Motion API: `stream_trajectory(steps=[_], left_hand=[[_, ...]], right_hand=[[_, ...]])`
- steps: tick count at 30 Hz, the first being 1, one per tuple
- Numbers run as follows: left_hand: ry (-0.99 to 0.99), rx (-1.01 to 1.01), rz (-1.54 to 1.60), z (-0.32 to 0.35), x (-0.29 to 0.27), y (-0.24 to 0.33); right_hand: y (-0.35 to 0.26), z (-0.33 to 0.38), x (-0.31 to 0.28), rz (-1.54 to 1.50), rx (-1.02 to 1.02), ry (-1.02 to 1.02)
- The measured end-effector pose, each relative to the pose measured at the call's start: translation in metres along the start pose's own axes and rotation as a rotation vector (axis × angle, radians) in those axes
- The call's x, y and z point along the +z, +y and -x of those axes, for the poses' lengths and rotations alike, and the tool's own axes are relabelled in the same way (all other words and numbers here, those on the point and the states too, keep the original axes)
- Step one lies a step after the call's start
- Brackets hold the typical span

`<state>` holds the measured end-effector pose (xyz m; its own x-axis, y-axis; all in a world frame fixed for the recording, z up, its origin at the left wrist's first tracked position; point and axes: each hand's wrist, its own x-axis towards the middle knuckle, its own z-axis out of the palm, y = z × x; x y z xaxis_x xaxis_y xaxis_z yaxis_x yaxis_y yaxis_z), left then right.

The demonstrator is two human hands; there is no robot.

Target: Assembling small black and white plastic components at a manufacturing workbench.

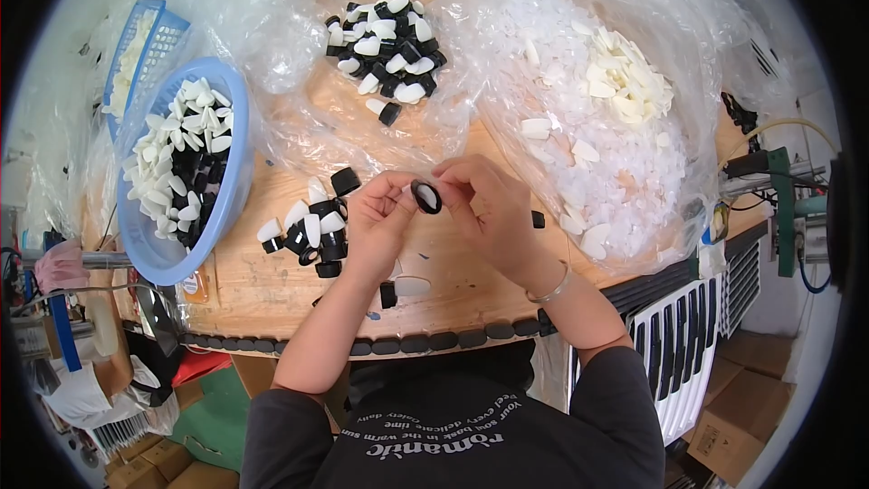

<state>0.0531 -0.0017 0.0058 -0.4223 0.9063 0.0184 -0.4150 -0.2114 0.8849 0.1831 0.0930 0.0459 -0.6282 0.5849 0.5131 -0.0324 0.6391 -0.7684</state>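
Over the middle of the table, my left hand (376, 215) pinches a round black cap (426, 198) between thumb and fingers; its pale inside faces up. My right hand (486, 207) is close beside it, fingers drawn together at the cap's right side; whatever they hold is hidden. By my left wrist lies a small heap of black caps (332, 245), several with white oval tabs (313, 229) in or among them. One more black cap (388, 294) lies near the table's front edge, beside a clear oval piece (414, 286).
At left stands a blue basin (243, 163) of white tabs and black caps, with a blue basket (167, 37) behind. A larger pile of capped tabs (385, 50) sits at the back on plastic sheeting. Right, clear flakes (625, 190) and cream tabs (625, 77) lie on plastic.
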Motion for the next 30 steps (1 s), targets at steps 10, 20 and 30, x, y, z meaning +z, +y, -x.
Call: stream_trajectory(steps=[10, 20, 30], left_hand=[[0.165, 0.156, -0.032, 0.003, 0.008, -0.001], [0.149, 0.210, -0.063, 0.005, 0.008, -0.002], [0.152, 0.273, -0.149, 0.007, 0.009, 0.000]], right_hand=[[0.001, 0.003, 0.009, 0.038, -0.185, 0.102], [0.005, 0.003, 0.011, 0.046, -0.209, 0.102], [0.004, 0.001, 0.009, 0.030, -0.207, 0.078]])
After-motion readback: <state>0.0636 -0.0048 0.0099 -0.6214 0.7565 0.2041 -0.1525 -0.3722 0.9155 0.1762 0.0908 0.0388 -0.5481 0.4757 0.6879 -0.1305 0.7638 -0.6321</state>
